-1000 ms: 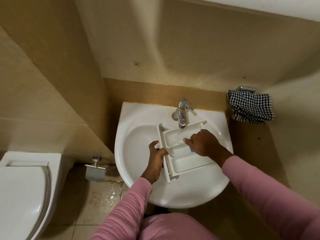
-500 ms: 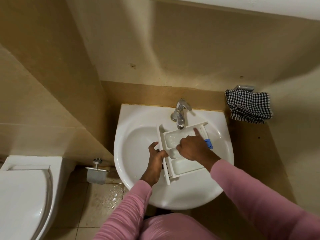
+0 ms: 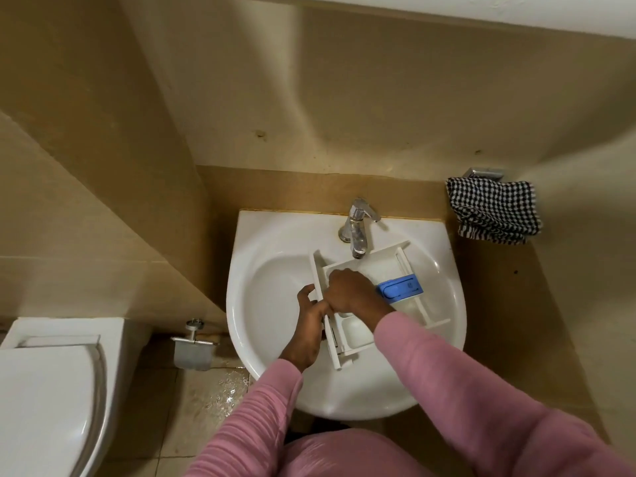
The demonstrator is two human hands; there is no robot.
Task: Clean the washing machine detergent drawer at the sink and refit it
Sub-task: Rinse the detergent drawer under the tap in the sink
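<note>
- Detergent drawer [image 3: 382, 268]: left hand [image 3: 309, 325] clamps its front panel, fingers curled round the edge.
- Right hand [image 3: 351, 290] reaches into a compartment; whether its fingers grip anything cannot be told.
- Drawer sits over the sink [image 3: 268, 346], beneath the faucet [image 3: 358, 232].
- Likely light, rigid, slippery plastic; hold by the panel.

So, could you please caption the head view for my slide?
Left hand grips the detergent drawer in the sink; right hand reaches inside it.

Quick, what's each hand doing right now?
Left hand: grips the detergent drawer by its front edge.
Right hand: inside the drawer, fingers hidden; cannot tell.
</note>
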